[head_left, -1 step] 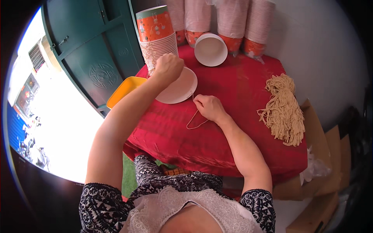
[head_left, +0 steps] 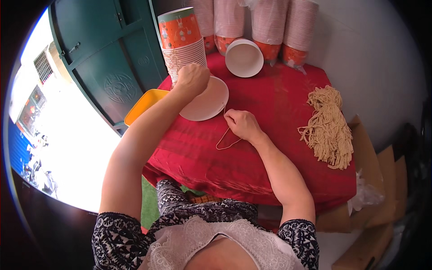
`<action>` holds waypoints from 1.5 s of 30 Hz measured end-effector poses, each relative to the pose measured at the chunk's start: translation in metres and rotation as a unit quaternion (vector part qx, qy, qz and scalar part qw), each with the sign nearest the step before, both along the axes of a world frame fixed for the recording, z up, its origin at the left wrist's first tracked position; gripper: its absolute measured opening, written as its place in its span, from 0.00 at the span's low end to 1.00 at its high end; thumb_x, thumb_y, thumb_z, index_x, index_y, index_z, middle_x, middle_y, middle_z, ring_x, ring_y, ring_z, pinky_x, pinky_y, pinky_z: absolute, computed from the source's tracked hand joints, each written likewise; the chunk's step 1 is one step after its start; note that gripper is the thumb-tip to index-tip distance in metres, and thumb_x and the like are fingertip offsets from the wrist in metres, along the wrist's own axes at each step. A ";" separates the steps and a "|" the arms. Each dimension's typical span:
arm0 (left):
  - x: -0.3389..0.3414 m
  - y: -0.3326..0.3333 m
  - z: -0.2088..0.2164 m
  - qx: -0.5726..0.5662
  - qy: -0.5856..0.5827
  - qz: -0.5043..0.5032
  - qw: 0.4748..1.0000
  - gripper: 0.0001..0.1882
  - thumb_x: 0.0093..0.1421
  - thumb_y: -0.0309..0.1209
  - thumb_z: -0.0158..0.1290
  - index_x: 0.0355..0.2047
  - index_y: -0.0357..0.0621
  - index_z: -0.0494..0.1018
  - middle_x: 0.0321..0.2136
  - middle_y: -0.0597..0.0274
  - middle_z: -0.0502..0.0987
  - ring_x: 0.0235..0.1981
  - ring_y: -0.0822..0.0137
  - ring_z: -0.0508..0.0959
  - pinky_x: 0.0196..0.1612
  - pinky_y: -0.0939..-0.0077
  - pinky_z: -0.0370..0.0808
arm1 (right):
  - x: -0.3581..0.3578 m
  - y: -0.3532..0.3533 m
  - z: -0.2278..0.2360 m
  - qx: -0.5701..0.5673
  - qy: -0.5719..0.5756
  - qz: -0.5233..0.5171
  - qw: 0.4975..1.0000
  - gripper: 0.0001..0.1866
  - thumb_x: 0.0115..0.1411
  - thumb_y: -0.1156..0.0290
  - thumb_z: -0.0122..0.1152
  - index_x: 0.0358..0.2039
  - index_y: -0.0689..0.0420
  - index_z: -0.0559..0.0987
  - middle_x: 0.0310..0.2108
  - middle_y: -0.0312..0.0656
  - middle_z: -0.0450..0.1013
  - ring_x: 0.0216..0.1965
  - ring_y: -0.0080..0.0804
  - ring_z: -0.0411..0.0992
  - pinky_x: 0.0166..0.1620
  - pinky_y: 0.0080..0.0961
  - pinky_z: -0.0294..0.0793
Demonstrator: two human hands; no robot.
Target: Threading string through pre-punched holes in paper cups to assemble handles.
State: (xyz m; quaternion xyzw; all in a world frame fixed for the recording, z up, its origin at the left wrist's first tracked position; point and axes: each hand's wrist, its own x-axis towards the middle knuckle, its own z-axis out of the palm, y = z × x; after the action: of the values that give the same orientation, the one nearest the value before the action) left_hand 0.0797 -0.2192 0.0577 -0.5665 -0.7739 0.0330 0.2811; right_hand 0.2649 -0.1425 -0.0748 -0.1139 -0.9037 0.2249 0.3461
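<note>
My right hand point(head_left: 243, 124) pinches a thin beige cord point(head_left: 223, 136). A loop of it hangs below my fingers, and its upper end runs to the rim of a white round paper piece point(head_left: 204, 104). Whether that piece is a bucket's mouth or a lid, I cannot tell. Closed at its far edge, my left hand point(head_left: 193, 78) partly covers it; what its fingers hold is hidden. Just beyond my left hand rises a stack of orange paper buckets point(head_left: 182, 36), upside down, with beige cords hanging along its near side.
A red-clothed table point(head_left: 274, 157) carries a bundle of beige cords point(head_left: 330, 130) at right and a bucket on its side point(head_left: 244, 58) at the back. Wrapped bucket stacks point(head_left: 270, 22) line the wall. A yellow tray point(head_left: 146, 105) sits left; cardboard boxes point(head_left: 378, 180) stand right.
My left hand has shifted slightly to the left and toward me. My right hand stays in place, still pinching the cord.
</note>
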 end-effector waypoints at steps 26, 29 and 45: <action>0.010 0.003 -0.081 0.403 -0.567 -0.100 0.711 0.16 0.61 0.24 0.42 0.48 0.37 0.72 0.35 0.46 0.79 0.38 0.53 0.79 0.44 0.62 0.73 | 0.006 0.008 0.007 -0.009 0.124 -0.074 0.989 0.05 0.58 0.71 0.59 0.32 0.57 0.76 0.24 0.47 0.76 0.27 0.49 0.76 0.29 0.43 0.75; -0.001 0.017 -0.086 0.397 -0.522 -0.139 0.742 0.17 0.59 0.22 0.42 0.48 0.37 0.72 0.35 0.44 0.78 0.37 0.48 0.77 0.44 0.61 0.73 | 0.004 0.004 0.006 0.000 0.094 -0.076 0.993 0.06 0.56 0.73 0.61 0.33 0.61 0.76 0.24 0.48 0.76 0.27 0.46 0.77 0.29 0.37 0.74; -0.017 0.001 -0.117 0.433 -0.466 -0.118 0.763 0.25 0.55 0.20 0.42 0.56 0.33 0.64 0.47 0.38 0.69 0.50 0.44 0.69 0.55 0.58 0.67 | 0.000 0.000 -0.001 -0.201 0.039 -0.041 0.978 0.09 0.61 0.70 0.58 0.30 0.64 0.75 0.16 0.43 0.72 0.17 0.29 0.72 0.22 0.28 0.68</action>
State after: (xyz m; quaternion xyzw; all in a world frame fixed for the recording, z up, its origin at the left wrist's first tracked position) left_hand 0.0624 -0.2183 -0.0595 -0.4170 -0.6691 -0.6065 0.1033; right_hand 0.2648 -0.1425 -0.0757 -0.2096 -0.8202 0.3921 0.3600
